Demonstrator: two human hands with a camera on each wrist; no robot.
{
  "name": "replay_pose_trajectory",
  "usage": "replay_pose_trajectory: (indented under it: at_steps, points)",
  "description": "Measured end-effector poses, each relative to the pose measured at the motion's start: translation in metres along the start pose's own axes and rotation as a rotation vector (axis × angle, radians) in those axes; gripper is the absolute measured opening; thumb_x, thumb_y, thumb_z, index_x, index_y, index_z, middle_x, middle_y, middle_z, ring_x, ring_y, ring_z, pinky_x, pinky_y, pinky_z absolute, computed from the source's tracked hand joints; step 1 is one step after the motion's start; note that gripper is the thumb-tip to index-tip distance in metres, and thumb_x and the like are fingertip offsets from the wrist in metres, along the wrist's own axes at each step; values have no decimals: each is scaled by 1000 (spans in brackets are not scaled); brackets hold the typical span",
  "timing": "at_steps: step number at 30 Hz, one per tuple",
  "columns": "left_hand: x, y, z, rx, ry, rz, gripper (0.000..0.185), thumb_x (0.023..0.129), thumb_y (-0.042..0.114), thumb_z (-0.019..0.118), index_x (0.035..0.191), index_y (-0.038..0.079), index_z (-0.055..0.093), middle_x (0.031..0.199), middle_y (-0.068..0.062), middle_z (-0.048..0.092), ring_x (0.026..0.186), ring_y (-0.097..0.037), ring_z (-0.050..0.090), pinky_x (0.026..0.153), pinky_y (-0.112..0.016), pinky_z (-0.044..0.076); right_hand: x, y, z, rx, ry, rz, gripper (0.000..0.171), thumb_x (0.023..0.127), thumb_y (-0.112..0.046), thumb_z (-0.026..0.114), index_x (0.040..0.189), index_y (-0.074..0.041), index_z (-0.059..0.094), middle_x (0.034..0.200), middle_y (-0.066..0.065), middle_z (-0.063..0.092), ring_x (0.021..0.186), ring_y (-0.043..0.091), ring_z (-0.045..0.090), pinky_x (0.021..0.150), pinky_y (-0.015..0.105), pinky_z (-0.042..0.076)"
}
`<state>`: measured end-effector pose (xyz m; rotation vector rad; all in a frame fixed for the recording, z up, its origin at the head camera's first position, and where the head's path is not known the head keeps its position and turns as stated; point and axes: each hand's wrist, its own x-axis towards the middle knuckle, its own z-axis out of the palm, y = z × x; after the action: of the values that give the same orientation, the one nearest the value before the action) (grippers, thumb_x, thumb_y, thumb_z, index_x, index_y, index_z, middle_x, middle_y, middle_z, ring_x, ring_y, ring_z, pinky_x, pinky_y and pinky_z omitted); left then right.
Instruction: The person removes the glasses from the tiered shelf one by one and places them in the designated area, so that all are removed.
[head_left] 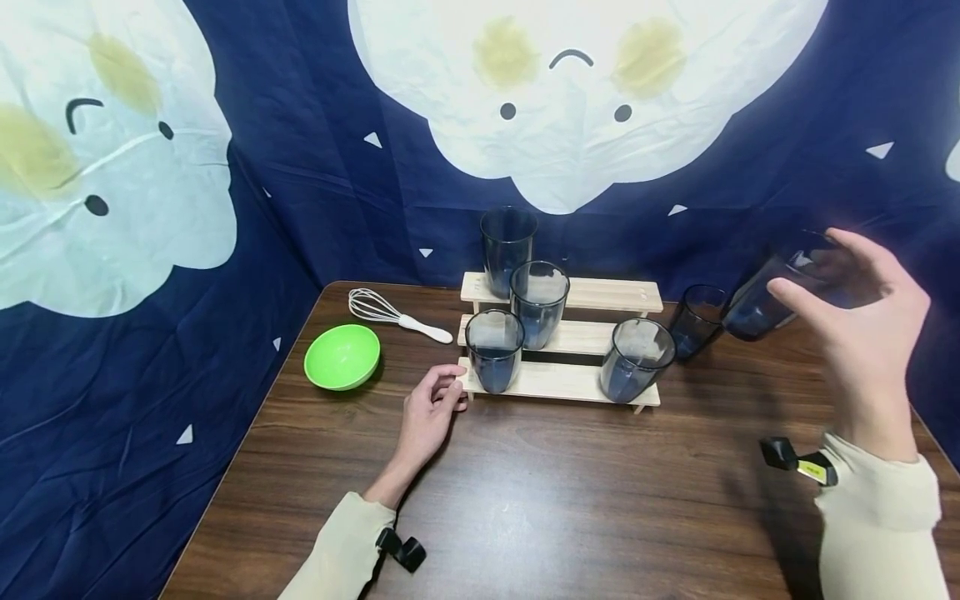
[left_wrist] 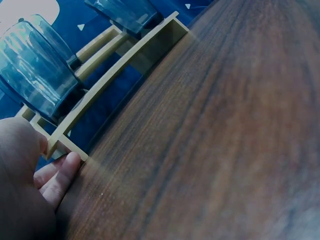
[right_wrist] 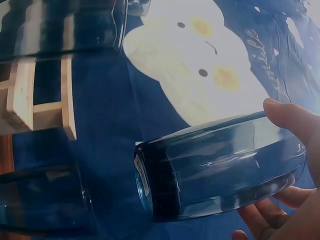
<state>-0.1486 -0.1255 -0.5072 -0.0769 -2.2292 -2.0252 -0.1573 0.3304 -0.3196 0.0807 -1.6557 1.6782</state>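
Note:
My right hand [head_left: 862, 321] holds a smoky blue tumbler [head_left: 780, 287] in the air at the right, tilted with its base toward the rack; thumb and fingers [right_wrist: 290, 117] wrap its rim end [right_wrist: 220, 165]. A three-step wooden rack [head_left: 558, 337] stands mid-table with several blue tumblers on it: one on the top step [head_left: 507, 246], one on the middle [head_left: 538, 302], two on the lowest [head_left: 493, 348] [head_left: 636, 358]. Another tumbler [head_left: 696, 321] stands on the table right of the rack. My left hand [head_left: 429, 412] rests on the table, fingertips [left_wrist: 65, 172] touching the rack's front left corner [left_wrist: 67, 145].
A green bowl [head_left: 342, 357] and a white-handled whisk [head_left: 393, 312] lie left of the rack. The dark wooden table [head_left: 570, 500] is backed by a blue cloth with white cloud faces [head_left: 577, 92]. The table's left edge runs diagonally near the bowl.

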Motion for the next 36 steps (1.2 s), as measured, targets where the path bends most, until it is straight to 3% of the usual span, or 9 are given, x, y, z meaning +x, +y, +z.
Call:
replay_pose_trajectory:
  at_steps: [6, 16, 24, 28, 31, 36]
  points:
    - [0, 0, 1, 0, -2, 1, 20, 109, -4, 65, 127, -5, 72, 112, -26, 77, 96, -26, 77, 81, -28, 72, -1, 6, -10, 84, 51, 21, 66, 69, 32, 82, 130, 7, 77, 100, 8, 81, 93, 15, 73, 80, 17, 61]
    - [1, 0, 2, -6, -10, 3, 20, 109, -4, 64, 128, -5, 71, 113, -26, 76, 97, -28, 78, 81, -29, 73, -1, 15, -21, -26, 107, 32, 67, 70, 28, 85, 131, 1, 78, 104, 5, 79, 97, 14, 72, 81, 17, 59]
    - [1, 0, 0, 1, 3, -5, 20, 109, -4, 64, 128, -4, 71, 114, -27, 76, 100, -33, 78, 82, -29, 72, 3, 21, -23, 20, 125, 34, 67, 70, 29, 86, 131, 1, 78, 106, 8, 78, 99, 15, 70, 82, 18, 59]
    - [1, -1, 0, 2, 1, -6, 20, 109, -4, 64, 128, -4, 72, 115, -27, 77, 100, -34, 78, 82, -29, 73, 4, 24, -26, -36, 134, 50, 67, 72, 28, 85, 132, -2, 79, 106, 4, 77, 101, 14, 69, 82, 16, 58]
    - [0, -1, 0, 1, 0, -5, 20, 109, -4, 64, 128, -4, 71, 115, -27, 76, 101, -35, 78, 82, -29, 73, 5, 28, -28, -153, 139, 71, 69, 74, 25, 86, 134, -7, 79, 106, -2, 76, 100, 10, 68, 82, 13, 57]
    - [1, -1, 0, 10, 4, -7, 21, 109, -5, 64, 129, -4, 71, 114, -27, 76, 101, -36, 77, 82, -29, 73, 7, 37, -31, -260, 120, 66, 70, 75, 23, 86, 136, -10, 78, 108, -6, 76, 100, 7, 68, 82, 12, 56]
